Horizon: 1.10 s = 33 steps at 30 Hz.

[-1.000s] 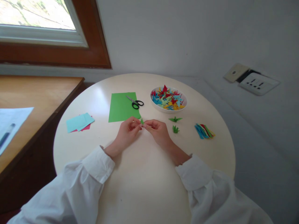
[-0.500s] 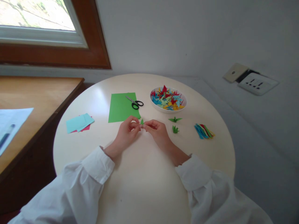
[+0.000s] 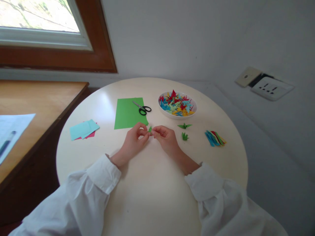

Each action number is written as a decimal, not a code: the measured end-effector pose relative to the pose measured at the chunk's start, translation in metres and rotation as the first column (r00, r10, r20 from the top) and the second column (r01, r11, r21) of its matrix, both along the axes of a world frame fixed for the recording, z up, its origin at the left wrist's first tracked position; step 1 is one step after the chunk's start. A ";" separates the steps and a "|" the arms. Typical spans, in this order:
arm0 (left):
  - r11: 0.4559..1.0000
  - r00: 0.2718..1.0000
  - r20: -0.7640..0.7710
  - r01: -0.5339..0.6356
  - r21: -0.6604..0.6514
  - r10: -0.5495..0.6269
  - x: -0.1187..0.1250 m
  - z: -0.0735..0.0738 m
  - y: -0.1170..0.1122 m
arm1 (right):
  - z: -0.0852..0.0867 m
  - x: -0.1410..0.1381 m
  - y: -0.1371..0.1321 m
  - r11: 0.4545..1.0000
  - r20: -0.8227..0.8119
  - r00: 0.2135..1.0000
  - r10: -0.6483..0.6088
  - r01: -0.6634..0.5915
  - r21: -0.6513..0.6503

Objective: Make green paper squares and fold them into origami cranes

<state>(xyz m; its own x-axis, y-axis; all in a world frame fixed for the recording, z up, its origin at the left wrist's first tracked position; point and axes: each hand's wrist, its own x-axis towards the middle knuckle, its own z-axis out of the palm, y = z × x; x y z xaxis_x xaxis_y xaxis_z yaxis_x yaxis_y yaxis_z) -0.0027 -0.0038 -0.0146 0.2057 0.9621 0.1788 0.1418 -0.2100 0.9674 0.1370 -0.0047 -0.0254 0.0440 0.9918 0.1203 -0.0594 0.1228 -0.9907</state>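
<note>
Between my fingertips, over the middle of the round table, is a small piece of folded green paper [image 3: 150, 129] with a pointed tip standing up. My left hand [image 3: 136, 136] pinches it from the left, thumb and forefinger closed. From the right, my right hand [image 3: 166, 137] is closed in a pinch at its other edge. The fingers cover most of the paper's lower part. Two folded green paper cranes, one [image 3: 184, 126] with wings spread and another [image 3: 185, 136] more compact, lie to the right of my right hand.
Beyond my hands, black-handled scissors [image 3: 142, 108] lie partly on a green sheet [image 3: 128, 114]. A white bowl [image 3: 169, 114] holds many coloured paper cranes. Paper strips [image 3: 214, 138] lie at the right, light-blue paper pieces [image 3: 81, 130] over red at the left. A wooden desk [image 3: 41, 98] stands beside the round table [image 3: 147, 196].
The folded green paper has tilted slightly to the right, and my left fingertips have shifted a little the same way. Both hands keep their pinch; everything else lies as before.
</note>
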 end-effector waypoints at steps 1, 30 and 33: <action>1.000 1.000 0.006 0.011 -0.004 -0.011 0.000 0.000 0.000 | 0.000 0.000 0.000 1.000 0.007 1.000 -0.004 0.004 -0.006; 0.995 0.999 0.035 0.002 -0.097 0.001 0.002 0.005 0.002 | 0.002 -0.001 -0.005 0.997 0.040 0.998 -0.038 0.036 0.064; 0.996 0.999 0.033 -0.006 -0.085 0.008 0.002 0.005 0.002 | 0.001 -0.001 -0.004 0.998 0.035 0.999 -0.031 0.029 0.056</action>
<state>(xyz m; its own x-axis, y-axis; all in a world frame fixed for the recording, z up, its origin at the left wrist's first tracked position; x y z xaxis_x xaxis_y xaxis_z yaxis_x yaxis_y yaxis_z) -0.0008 -0.0016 -0.0096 0.1942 0.9756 0.1028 0.1107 -0.1259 0.9858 0.1361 -0.0091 -0.0246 0.0685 0.9819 0.1767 -0.0192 0.1783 -0.9838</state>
